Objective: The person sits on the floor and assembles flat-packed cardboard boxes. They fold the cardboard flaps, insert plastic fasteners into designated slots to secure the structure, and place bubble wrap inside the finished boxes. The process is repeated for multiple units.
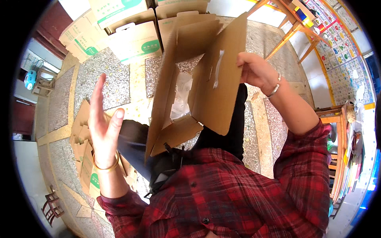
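The right hand (256,71) pinched a flap of the half-folded brown cardboard box (198,79), keeping it raised. The left hand (104,123) hovered beside it, flat and empty, touching nothing.

Right hand (254,71) gripping the far flap edge of an unfolded brown cardboard box (186,87) held over the lap. Left hand (104,119) open, flat, apart from the box, above flattened cartons (85,158) stacked on the terrazzo floor (107,75).

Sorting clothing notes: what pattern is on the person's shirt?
Red and black plaid shirt, seen in the head view.
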Available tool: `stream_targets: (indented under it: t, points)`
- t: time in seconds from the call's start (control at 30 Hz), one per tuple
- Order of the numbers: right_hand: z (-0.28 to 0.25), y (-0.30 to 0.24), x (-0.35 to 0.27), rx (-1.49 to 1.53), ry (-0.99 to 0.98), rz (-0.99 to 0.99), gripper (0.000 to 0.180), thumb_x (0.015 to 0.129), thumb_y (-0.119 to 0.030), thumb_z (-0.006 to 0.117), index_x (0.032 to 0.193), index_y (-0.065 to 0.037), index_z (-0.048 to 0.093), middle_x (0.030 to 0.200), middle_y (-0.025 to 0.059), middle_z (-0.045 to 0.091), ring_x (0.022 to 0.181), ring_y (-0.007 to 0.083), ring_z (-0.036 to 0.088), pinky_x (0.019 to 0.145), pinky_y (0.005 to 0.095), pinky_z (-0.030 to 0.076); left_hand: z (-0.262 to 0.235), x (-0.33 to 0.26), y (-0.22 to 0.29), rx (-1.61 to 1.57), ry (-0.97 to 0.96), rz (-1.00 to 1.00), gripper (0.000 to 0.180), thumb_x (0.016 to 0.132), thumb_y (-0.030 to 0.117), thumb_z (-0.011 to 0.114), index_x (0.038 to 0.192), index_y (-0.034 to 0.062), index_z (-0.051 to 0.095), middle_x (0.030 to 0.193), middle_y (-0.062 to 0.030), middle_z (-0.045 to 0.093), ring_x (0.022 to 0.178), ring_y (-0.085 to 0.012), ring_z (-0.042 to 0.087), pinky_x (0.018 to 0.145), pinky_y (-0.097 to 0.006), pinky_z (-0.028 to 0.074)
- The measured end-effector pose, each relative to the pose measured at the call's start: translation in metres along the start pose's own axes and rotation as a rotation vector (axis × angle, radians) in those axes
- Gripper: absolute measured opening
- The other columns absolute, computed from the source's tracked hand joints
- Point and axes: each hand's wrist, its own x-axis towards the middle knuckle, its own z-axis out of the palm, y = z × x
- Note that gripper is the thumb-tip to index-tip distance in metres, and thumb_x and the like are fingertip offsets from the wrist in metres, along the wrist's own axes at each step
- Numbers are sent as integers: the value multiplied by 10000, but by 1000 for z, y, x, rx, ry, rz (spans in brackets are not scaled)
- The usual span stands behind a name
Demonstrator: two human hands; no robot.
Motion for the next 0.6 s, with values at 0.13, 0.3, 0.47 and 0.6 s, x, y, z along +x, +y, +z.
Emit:
stream_targets:
  t: [0.13, 0.3, 0.47, 0.6]
  points:
    - [0, -13, -17, 74, 18, -129, 181, 729, -107, 477, 849, -4, 565, 806, 94, 609, 710, 205, 587, 711, 392, 501, 13, 1, -7, -334, -492, -387, 1049, 626, 642, 633, 1380, 46, 211, 1393, -155, 289, 1301, -269, 247, 1037, -447, 188]
    - [2, -22, -33, 221, -74, -298, 218, 755, -105, 461, 926, -10, 558, 903, 89, 616, 778, 192, 593, 733, 352, 481, 58, 6, 19, -315, -713, -62, 937, 684, 466, 679, 1366, 4, 232, 1424, -155, 217, 1328, -243, 174, 1069, -366, 118]
    - [29, -12, -38, 361, -101, -426, 246, 827, -139, 446, 1024, -19, 535, 998, 80, 601, 892, 187, 584, 777, 331, 468, 108, 23, 37, 60, -664, 341, 917, 687, 497, 660, 1378, 67, 238, 1436, -203, 128, 1324, -353, 133, 1059, -409, 145]
    - [47, -17, -42, 345, -132, -478, 252, 848, -154, 475, 1052, -17, 527, 1015, 71, 590, 898, 168, 578, 775, 311, 472, 120, 28, 42, 127, -591, 401, 893, 700, 493, 655, 1382, 95, 239, 1435, -210, 117, 1317, -390, 120, 1058, -425, 151]
